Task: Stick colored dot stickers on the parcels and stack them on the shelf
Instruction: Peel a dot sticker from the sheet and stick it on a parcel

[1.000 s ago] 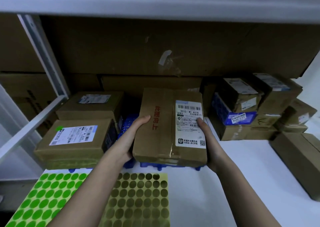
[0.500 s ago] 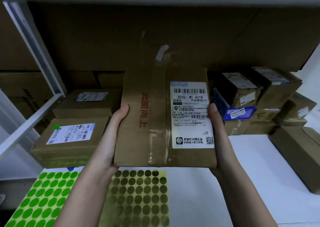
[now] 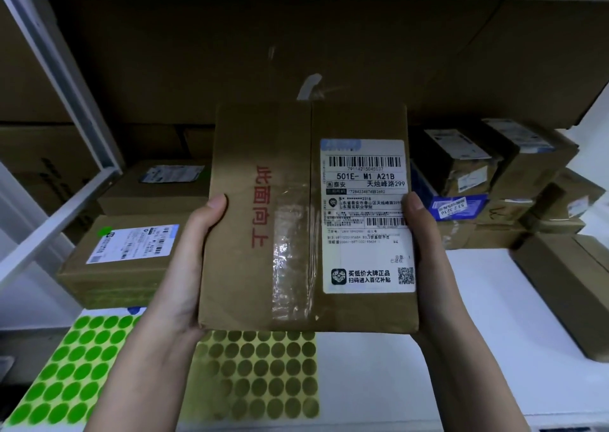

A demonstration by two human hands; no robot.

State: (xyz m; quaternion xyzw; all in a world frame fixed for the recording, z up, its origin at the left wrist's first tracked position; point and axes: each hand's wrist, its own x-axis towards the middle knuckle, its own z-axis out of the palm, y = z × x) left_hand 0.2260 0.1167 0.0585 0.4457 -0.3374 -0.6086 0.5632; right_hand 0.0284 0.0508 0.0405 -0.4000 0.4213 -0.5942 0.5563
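Far left, two labelled parcels [image 3: 131, 234] sit stacked, the lower one wearing one green dot, above two sticker sheets: one green sheet [image 3: 69, 369], one olive sheet [image 3: 260, 374]. Centre, the left hand [image 3: 189, 263] and right hand [image 3: 428, 260] clamp one brown parcel [image 3: 290, 221] by its edges, lifted above the white shelf [image 3: 487, 316]. Right, a pile of boxes [image 3: 501, 184], count unclear.

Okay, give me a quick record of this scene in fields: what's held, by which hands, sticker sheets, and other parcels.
held: parcel, lifted, label up
left hand: grips its left edge
right hand: grips its right edge
dot on held parcel: none visible
sticker sheets: green sheet, olive sheet, on the white shelf
other parcels: stack on left, top one with green dot; pile on right
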